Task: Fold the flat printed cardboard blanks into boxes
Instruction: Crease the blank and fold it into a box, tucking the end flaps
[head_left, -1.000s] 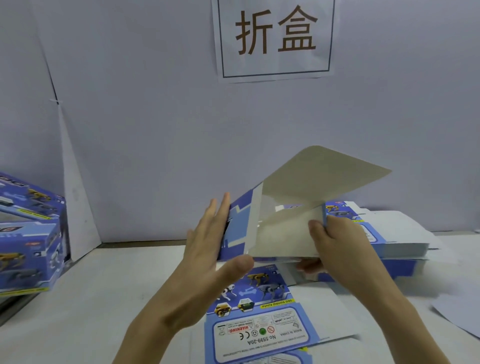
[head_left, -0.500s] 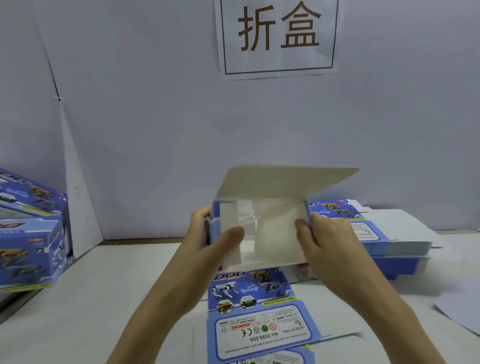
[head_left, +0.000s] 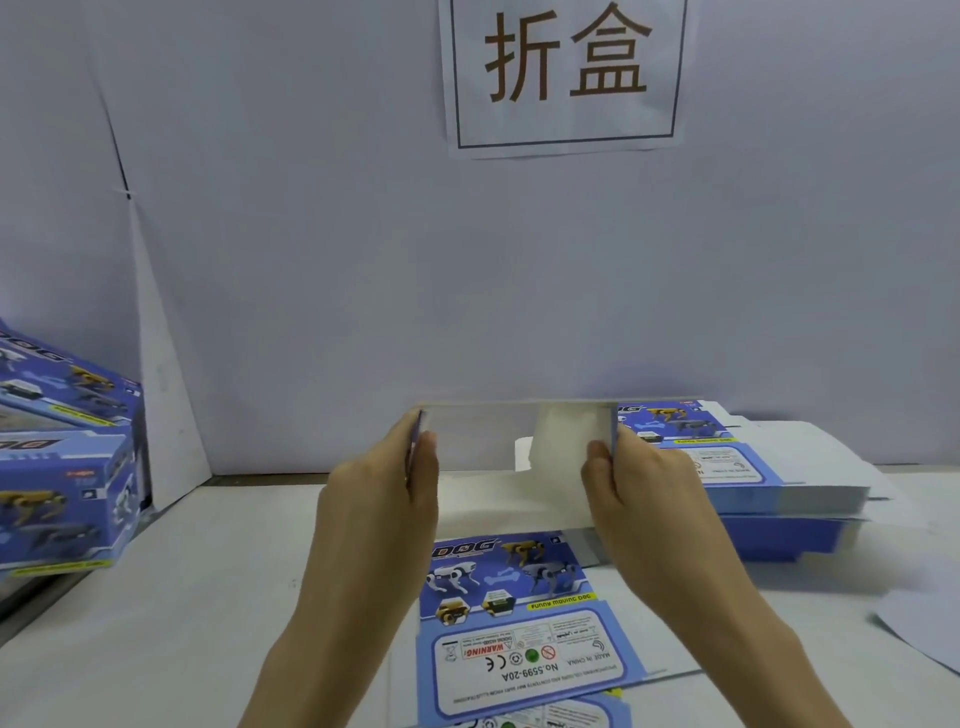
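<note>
On a white table (head_left: 182, 597) before a pale wall, the left hand (head_left: 379, 499) and right hand (head_left: 639, 493) each grip one end of a single half-formed box (head_left: 493, 441), held just above the table. One flat blank (head_left: 519, 613) lies beneath, one stack of blanks (head_left: 779, 483) sits to the right, and two folded boxes (head_left: 57, 467) stand far left.

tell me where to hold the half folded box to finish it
Grip the half-folded box by its two narrow blue end walls, one from each side, as the left hand and right hand do: its open face points at you, leaving the inner white flap free.
</note>
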